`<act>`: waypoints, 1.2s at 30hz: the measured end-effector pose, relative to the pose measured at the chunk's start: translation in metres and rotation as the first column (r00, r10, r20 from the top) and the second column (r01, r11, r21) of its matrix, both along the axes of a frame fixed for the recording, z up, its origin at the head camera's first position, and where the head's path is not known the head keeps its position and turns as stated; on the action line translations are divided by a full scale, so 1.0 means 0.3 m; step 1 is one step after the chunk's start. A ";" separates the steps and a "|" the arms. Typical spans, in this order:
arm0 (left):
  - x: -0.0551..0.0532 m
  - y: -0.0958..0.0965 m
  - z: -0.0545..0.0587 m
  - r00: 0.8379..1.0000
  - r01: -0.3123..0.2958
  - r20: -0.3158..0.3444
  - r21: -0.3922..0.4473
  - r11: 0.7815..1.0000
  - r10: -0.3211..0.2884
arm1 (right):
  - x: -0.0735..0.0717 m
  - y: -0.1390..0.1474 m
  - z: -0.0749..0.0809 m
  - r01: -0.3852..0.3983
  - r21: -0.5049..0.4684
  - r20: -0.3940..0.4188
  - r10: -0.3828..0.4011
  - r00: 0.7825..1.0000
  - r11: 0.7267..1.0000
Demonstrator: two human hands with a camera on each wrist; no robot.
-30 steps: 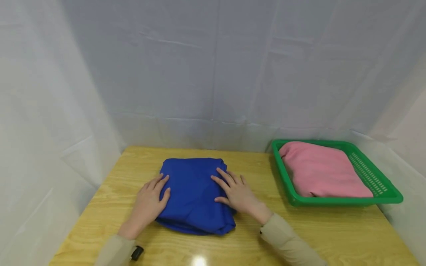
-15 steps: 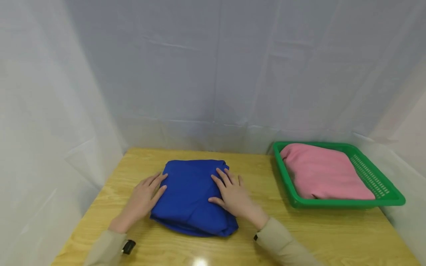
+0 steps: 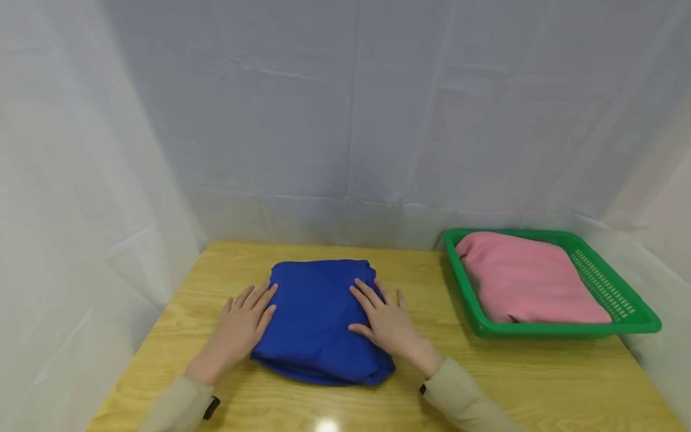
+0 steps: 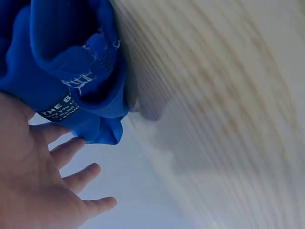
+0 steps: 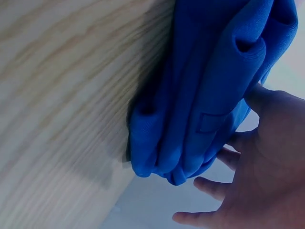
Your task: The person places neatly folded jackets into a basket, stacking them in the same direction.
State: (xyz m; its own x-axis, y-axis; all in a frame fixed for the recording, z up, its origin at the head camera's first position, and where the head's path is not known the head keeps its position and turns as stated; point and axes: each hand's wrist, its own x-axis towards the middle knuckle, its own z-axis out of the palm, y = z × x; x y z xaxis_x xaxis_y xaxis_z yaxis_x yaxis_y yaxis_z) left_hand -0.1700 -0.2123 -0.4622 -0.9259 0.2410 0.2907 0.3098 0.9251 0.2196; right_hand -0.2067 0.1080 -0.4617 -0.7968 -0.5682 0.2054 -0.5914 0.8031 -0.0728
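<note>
A folded blue garment (image 3: 318,318) lies in a thick squarish bundle on the wooden table. My left hand (image 3: 240,327) rests at its left edge, fingers spread and fairly straight, fingertips on the cloth. On the opposite edge my right hand (image 3: 391,327) lies with spread fingers touching the top. The left wrist view shows stacked layers of the blue garment (image 4: 78,67), with a dark printed label (image 4: 62,109) and white stitching near the left hand (image 4: 43,171). In the right wrist view, folded layers (image 5: 205,95) hang beside the right hand (image 5: 262,167). The cloth's underside is hidden.
To the right stands a green plastic basket (image 3: 545,329) with slotted sides, holding a folded pink cloth (image 3: 529,279). White sheeting (image 3: 345,120) closes off the back and both sides. The wooden table (image 3: 302,408) reaches back to the sheeting.
The blue garment has shifted slightly to the right with both hands staying at its edges. The left hand drew a little left, then came back over the edge. The basket stays in place.
</note>
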 end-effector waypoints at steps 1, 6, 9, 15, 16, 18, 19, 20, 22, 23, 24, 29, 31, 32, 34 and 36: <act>0.001 0.007 0.000 1.000 0.000 -0.001 0.000 1.000 0.000 | 0.000 0.006 0.001 -0.001 -0.007 0.003 0.001 1.000 1.000; 0.005 0.038 0.006 1.000 -0.009 -0.001 -0.002 1.000 0.009 | 0.001 0.031 0.001 -0.003 -0.033 0.039 0.004 0.999 0.999; 0.004 0.053 0.008 1.000 -0.009 0.001 -0.004 1.000 0.009 | 0.003 0.048 -0.002 0.007 -0.038 0.049 -0.005 0.999 0.999; -0.002 0.081 0.001 1.000 0.008 -0.010 -0.016 1.000 -0.008 | 0.003 0.081 -0.011 0.002 -0.031 0.026 -0.001 1.000 1.000; -0.004 0.085 -0.002 1.000 0.012 -0.016 -0.024 1.000 -0.012 | 0.003 0.086 -0.011 0.001 -0.032 0.021 0.000 1.000 1.000; -0.006 0.095 -0.003 0.999 0.020 -0.029 -0.031 0.999 -0.021 | 0.003 0.098 -0.014 0.000 -0.024 0.012 0.000 1.000 1.000; -0.006 0.101 -0.004 0.999 0.022 -0.033 -0.035 0.999 -0.024 | 0.003 0.103 -0.015 0.000 -0.019 0.007 0.000 1.000 1.000; -0.006 0.106 -0.005 0.999 0.024 -0.036 -0.033 0.999 -0.025 | 0.002 0.108 -0.017 -0.001 -0.010 0.001 0.001 1.000 1.000; -0.007 0.116 -0.007 0.999 0.027 -0.042 -0.035 0.999 -0.028 | 0.003 0.118 -0.019 -0.004 -0.001 -0.003 0.004 1.000 1.000; -0.008 0.121 -0.008 0.999 0.027 -0.043 -0.034 0.999 -0.029 | 0.003 0.123 -0.020 -0.006 0.002 -0.004 0.006 1.000 1.000; -0.009 0.125 -0.009 0.999 0.027 -0.044 -0.033 0.999 -0.029 | 0.004 0.126 -0.021 -0.007 0.001 -0.007 0.007 1.000 1.000; -0.016 0.147 -0.015 0.999 0.025 -0.038 -0.021 0.999 -0.026 | 0.012 0.145 -0.020 -0.006 -0.011 -0.018 0.006 1.000 1.000; -0.017 0.156 -0.015 0.999 0.026 -0.035 -0.014 1.000 -0.027 | 0.014 0.153 -0.020 -0.005 -0.021 -0.020 0.004 1.000 1.000; -0.017 0.161 -0.015 0.999 0.027 -0.034 -0.012 1.000 -0.028 | 0.015 0.158 -0.020 -0.004 -0.026 -0.017 0.003 1.000 1.000; -0.017 0.171 -0.015 0.999 0.031 -0.032 -0.003 1.000 -0.031 | 0.017 0.166 -0.020 -0.004 -0.040 -0.009 0.003 1.000 0.999; -0.017 0.181 -0.015 0.999 0.032 -0.029 0.012 0.999 -0.032 | 0.018 0.174 -0.018 -0.003 -0.048 -0.003 0.003 1.000 0.999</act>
State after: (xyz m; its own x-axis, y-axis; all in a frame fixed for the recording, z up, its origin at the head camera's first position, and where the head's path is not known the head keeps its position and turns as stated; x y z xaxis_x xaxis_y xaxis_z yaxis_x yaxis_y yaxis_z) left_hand -0.1752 -0.1579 -0.4666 -0.9091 0.2668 0.3201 0.3456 0.9119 0.2214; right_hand -0.2012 0.1602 -0.4672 -0.7944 -0.5603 0.2347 -0.5944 0.7966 -0.1101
